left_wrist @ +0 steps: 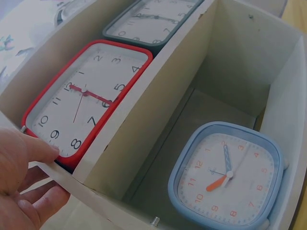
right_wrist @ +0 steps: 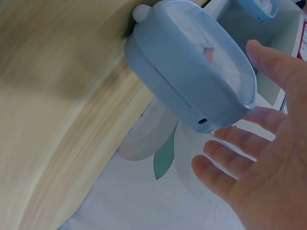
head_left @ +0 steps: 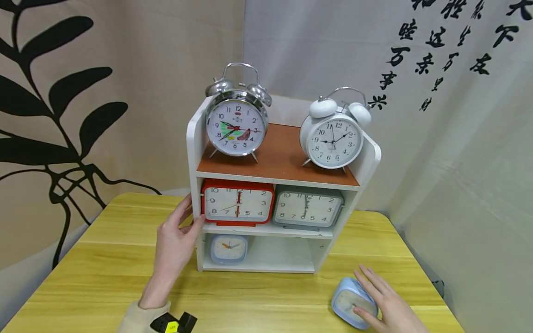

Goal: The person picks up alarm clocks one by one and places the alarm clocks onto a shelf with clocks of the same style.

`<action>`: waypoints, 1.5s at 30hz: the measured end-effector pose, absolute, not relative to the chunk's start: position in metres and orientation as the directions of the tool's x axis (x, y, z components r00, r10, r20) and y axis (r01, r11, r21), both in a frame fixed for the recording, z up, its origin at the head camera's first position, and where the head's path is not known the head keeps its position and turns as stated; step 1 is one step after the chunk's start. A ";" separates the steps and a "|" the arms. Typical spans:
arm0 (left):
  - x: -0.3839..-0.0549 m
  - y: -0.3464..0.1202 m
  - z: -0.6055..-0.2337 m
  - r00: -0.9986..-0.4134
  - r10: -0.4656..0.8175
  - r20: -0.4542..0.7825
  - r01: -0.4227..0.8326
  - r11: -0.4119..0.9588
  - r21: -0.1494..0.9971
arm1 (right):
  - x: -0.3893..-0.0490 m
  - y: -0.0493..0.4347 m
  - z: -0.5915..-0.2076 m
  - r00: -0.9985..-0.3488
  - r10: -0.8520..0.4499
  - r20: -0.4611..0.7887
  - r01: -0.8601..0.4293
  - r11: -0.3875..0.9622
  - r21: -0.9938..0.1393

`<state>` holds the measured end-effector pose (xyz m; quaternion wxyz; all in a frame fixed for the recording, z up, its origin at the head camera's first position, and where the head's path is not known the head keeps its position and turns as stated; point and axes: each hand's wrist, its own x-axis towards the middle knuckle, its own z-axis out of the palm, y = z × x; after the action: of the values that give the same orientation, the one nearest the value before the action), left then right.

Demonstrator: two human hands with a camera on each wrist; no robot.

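Observation:
My left hand [head_left: 176, 245] holds the left side panel of a small white shelf [head_left: 260, 232]; in the left wrist view, the thumb lies at the front edge beside the red clock [left_wrist: 88, 96] and the other fingers are on the outer side. On the table at the lower right stands a light blue alarm clock [head_left: 354, 303]. My right hand [head_left: 389, 303] is beside it, with fingers spread and thumb in front of its face. The right wrist view shows the fingers extended around the clock's end, not gripping it; whether any fingertip touches cannot be told.
Atop the shelf stand a silver twin-bell clock [head_left: 237, 125] and a white twin-bell clock [head_left: 333, 141]. A grey-green clock [head_left: 308, 208] is right of the red one. Another blue clock [head_left: 229, 249] sits at the bottom left. Curtains hang behind the wooden table [head_left: 116, 259].

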<state>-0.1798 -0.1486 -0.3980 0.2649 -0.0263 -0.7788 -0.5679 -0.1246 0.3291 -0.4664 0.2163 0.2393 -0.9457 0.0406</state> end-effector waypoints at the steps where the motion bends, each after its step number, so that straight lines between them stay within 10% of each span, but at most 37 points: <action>1: -0.180 -0.149 -0.398 -0.858 -0.262 0.442 0.341 0.353 0.871 | -0.125 0.329 -0.466 -0.791 -0.436 0.429 -0.470 0.882 0.029; 23: -0.178 -0.150 -0.398 -0.858 -0.264 0.441 0.338 0.356 0.871 | -0.123 0.320 -0.458 -0.928 -0.309 0.206 -0.338 0.933 -0.121; 45: -0.180 -0.150 -0.399 -0.859 -0.252 0.445 0.345 0.356 0.868 | -0.132 0.284 -0.465 -0.599 -0.564 0.569 -0.633 0.768 0.096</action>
<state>-0.1803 -0.1496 -0.3986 0.2636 -0.0298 -0.7802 -0.5665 -0.1323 0.2843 -0.4652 0.2968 0.3355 -0.8922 0.0580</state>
